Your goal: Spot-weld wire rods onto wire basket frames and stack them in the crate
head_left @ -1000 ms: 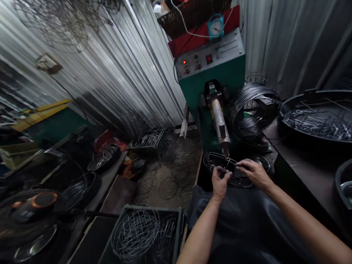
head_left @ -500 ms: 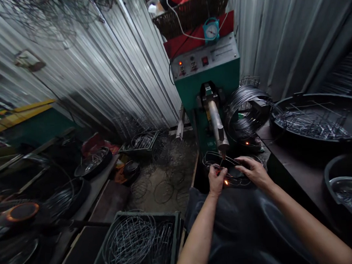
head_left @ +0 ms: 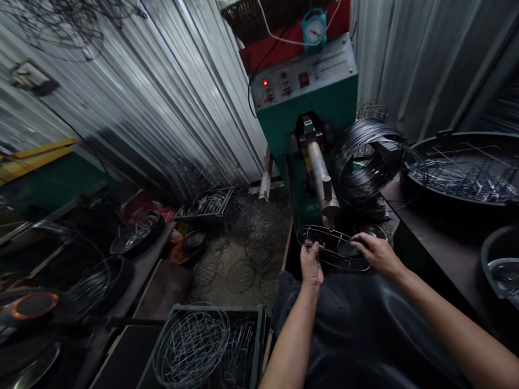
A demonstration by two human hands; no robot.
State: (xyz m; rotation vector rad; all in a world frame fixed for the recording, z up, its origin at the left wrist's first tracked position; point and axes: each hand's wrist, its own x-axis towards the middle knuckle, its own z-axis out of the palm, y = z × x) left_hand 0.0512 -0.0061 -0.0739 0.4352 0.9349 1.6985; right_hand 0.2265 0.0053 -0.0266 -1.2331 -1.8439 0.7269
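Note:
Between my two hands is a round wire frame (head_left: 333,234) with thin cross wires, held just below the electrode tip of a green spot welding machine (head_left: 276,125). My left hand (head_left: 311,263) is closed on the near left side of the frame. On the right side, my right hand (head_left: 374,251) pinches the frame's edge between thumb and fingers. The metal welding arm (head_left: 321,175) points down toward the frame; whether its tip touches the wire cannot be made out. Dark cloth covers my lap beneath.
A coil of wire (head_left: 363,157) hangs right of the machine. Big black pans (head_left: 447,202) with short metal pieces stand at right. A green crate (head_left: 172,316) of wire grids sits at lower left. Wire rings (head_left: 241,277) lie on the floor. A dial scale (head_left: 314,29) tops the machine.
The sparks and orange glow near my hands are gone. My left hand has shifted slightly left, and the wire frame now shows more fully between my hands. The view has tilted slightly.

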